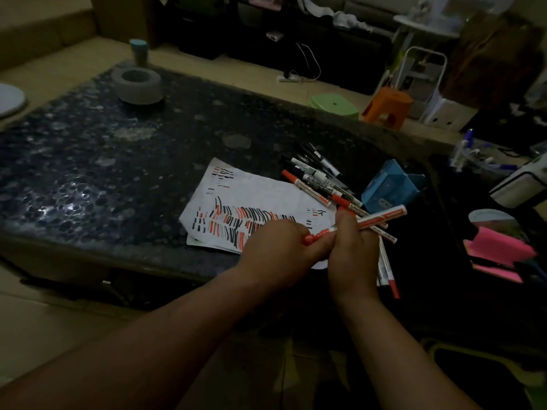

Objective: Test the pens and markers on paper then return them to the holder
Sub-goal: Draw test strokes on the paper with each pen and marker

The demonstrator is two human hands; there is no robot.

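Here, right hand (352,250) grips red marker (381,217).

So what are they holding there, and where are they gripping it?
A red marker: the left hand pinches its red cap end, and the right hand grips the barrel's middle. The right hand also seems to hold a few more markers.

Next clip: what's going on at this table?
A person holds a red marker in both hands: the left hand grips its cap end, the right hand its barrel, together with a few other markers. The paper beneath is covered in red and black test strokes. A pile of markers lies beside the blue holder.
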